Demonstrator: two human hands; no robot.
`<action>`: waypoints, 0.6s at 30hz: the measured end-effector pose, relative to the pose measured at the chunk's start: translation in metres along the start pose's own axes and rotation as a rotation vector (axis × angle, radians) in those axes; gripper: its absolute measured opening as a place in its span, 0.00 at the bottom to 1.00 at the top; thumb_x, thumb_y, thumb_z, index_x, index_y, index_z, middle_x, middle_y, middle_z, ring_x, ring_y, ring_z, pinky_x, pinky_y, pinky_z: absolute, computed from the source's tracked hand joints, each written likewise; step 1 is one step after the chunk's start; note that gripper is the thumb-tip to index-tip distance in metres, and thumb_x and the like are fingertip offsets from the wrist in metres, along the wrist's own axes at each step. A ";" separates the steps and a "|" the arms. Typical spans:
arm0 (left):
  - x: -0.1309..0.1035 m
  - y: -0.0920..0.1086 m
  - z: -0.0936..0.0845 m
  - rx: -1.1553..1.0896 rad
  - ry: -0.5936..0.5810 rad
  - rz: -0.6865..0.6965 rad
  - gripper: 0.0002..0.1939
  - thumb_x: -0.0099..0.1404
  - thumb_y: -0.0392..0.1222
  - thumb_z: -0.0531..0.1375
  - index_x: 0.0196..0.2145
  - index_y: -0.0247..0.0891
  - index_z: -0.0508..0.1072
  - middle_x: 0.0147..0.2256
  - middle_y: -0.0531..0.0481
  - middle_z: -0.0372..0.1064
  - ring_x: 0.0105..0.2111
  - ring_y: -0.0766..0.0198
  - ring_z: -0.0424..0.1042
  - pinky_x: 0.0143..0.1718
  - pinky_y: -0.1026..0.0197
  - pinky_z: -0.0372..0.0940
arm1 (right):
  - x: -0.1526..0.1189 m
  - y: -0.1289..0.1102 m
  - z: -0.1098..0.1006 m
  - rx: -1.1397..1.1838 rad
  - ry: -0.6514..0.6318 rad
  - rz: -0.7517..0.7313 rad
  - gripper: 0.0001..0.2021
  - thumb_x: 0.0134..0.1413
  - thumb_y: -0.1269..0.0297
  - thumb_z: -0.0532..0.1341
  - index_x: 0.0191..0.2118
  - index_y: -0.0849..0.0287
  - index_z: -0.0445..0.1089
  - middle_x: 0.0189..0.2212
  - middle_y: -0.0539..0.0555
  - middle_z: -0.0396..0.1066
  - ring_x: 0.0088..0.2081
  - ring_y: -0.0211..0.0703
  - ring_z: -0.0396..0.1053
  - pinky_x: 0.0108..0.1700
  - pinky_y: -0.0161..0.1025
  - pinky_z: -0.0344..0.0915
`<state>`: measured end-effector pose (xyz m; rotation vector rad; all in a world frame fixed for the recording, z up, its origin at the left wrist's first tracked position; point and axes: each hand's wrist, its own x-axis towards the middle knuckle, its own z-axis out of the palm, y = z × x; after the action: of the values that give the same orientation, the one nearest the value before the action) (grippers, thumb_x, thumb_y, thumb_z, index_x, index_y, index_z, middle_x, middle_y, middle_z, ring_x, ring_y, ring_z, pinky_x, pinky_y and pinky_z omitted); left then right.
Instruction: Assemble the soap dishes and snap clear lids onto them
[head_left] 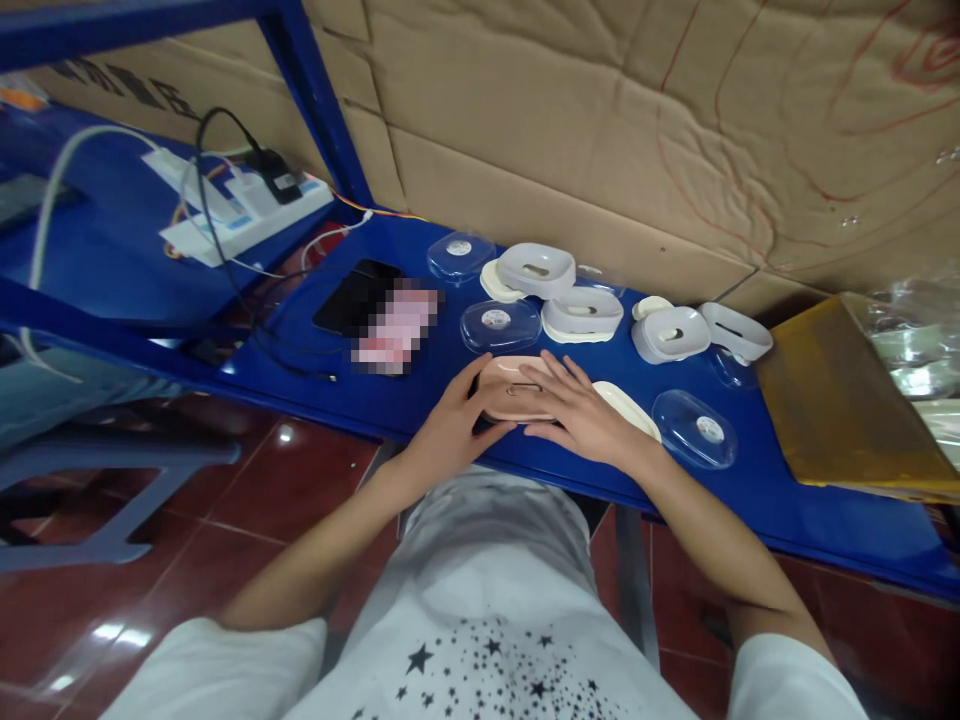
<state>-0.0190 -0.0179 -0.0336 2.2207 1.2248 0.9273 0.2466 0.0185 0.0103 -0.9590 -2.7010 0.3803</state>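
A pinkish-beige soap dish [511,374] with a slot in its middle sits near the front edge of the blue table, between both hands. My left hand [454,418] grips its left side, thumb at the near edge and fingers at the far edge. From the right, my right hand [583,412] holds it, fingers lying across the top. A cream oval piece [628,408] lies partly under my right wrist. Beside that is a clear plastic lid [694,430] with a round label. Another clear lid [498,328] rests just beyond the dish.
Grey-white soap dishes [592,312] with cream pieces stand in groups along the back. A phone [358,296] and cables are at left, near a power strip [247,225]. A brown-taped box [840,400] occupies the right. Cardboard [525,120] walls the back.
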 end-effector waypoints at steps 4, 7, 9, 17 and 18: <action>-0.003 0.001 -0.013 0.042 -0.054 0.032 0.23 0.75 0.45 0.66 0.65 0.44 0.72 0.72 0.35 0.56 0.73 0.42 0.60 0.72 0.37 0.62 | 0.020 0.021 -0.017 0.006 0.074 0.035 0.27 0.79 0.65 0.47 0.76 0.44 0.58 0.73 0.54 0.65 0.77 0.54 0.55 0.76 0.67 0.49; -0.005 -0.001 -0.025 0.006 -0.121 0.070 0.21 0.72 0.44 0.69 0.61 0.46 0.76 0.72 0.38 0.57 0.72 0.43 0.63 0.72 0.40 0.64 | 0.053 0.042 -0.018 -0.085 0.067 0.021 0.28 0.75 0.68 0.51 0.76 0.50 0.59 0.75 0.59 0.61 0.77 0.57 0.53 0.76 0.68 0.49; -0.005 -0.003 -0.030 -0.010 -0.135 0.075 0.22 0.71 0.43 0.69 0.61 0.48 0.76 0.71 0.40 0.58 0.72 0.44 0.63 0.72 0.40 0.64 | 0.073 0.049 -0.013 -0.136 0.021 -0.004 0.30 0.71 0.65 0.57 0.75 0.54 0.59 0.75 0.63 0.60 0.77 0.62 0.53 0.75 0.70 0.48; -0.005 -0.006 -0.028 -0.003 -0.154 0.066 0.22 0.69 0.45 0.72 0.59 0.49 0.77 0.72 0.41 0.59 0.72 0.43 0.61 0.73 0.37 0.61 | 0.099 0.052 -0.010 -0.082 -0.068 0.007 0.45 0.58 0.52 0.73 0.76 0.53 0.56 0.72 0.68 0.63 0.71 0.71 0.61 0.70 0.71 0.57; -0.005 -0.006 -0.028 -0.002 -0.156 0.059 0.22 0.69 0.46 0.72 0.59 0.49 0.77 0.72 0.41 0.59 0.72 0.43 0.61 0.73 0.37 0.61 | 0.099 0.053 -0.013 -0.040 -0.093 0.010 0.45 0.59 0.52 0.73 0.77 0.52 0.56 0.73 0.67 0.62 0.71 0.70 0.62 0.69 0.70 0.59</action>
<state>-0.0449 -0.0176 -0.0203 2.2905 1.0926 0.7601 0.2062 0.1237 0.0195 -0.9901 -2.7986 0.3831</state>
